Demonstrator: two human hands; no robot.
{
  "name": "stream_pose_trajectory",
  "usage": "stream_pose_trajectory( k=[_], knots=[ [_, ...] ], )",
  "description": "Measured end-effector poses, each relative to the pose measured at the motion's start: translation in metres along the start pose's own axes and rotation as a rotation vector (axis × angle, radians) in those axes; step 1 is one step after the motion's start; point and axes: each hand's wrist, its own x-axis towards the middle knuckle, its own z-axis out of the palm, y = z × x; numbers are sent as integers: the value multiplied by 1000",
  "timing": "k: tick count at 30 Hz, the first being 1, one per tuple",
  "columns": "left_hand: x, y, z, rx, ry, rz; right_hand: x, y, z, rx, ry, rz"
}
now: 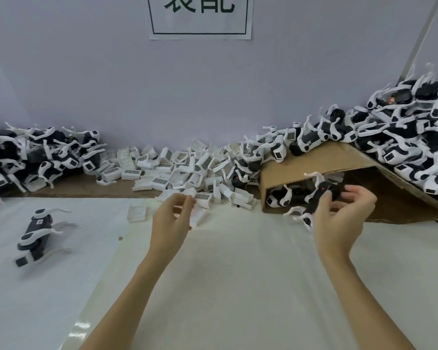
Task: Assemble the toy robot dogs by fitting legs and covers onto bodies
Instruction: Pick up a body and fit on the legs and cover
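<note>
I found the right hand [339,218] gripping a black dog body [319,198] with white legs already fitted, held just above the mat in front of the cardboard box [321,162]. The left hand [172,221] had its fingers curled over a white cover [200,213] at the near edge of the cover heap [187,168]; whether it gripped the piece, I could not tell. Well to the left of that hand lay one dog [34,236] on the mat, apparently finished. Heaps of dogs stood beyond both hands, left [36,157] and right [402,137]; their state was unclear. I judged this body's cover not yet fitted, with many covers remaining.
</note>
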Motion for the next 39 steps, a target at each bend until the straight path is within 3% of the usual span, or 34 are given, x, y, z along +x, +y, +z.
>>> stream_pose_trajectory(
  k=[2, 4, 7, 11, 14, 17, 22, 25, 28, 34, 39],
  knots=[
    [9, -4, -23, 374, 201, 228, -18, -9, 11, -55, -113, -181],
    [20, -12, -54, 693, 398, 311, -35, -16, 19, -93, -238, -274],
    [33, -26, -113, 974, 495, -25, -60, -26, 32, -112, -496, -261],
    [42, -42, -174, 1222, 338, -531, -81, -32, 44, -105, -826, -195],
    [47, -44, -192, 1225, 228, -660, -88, -32, 46, -119, -999, -145],
    [54, -40, -184, 1170, 149, -516, -90, -32, 47, -95, -1029, -140],
    [44, -15, -103, 991, 139, 8, -87, -31, 47, -19, -996, -8],
    [22, 6, -34, 783, 73, 318, -80, -26, 46, -86, -886, 13],
    [-2, 21, 24, 643, -18, 523, -70, -19, 44, -167, -786, 50],
    [-25, 6, 55, 600, -91, 637, -53, -12, 38, -198, -567, 190],
    [-23, 3, 46, 618, -113, 740, -51, -16, 42, 192, -734, 444]
  ],
)
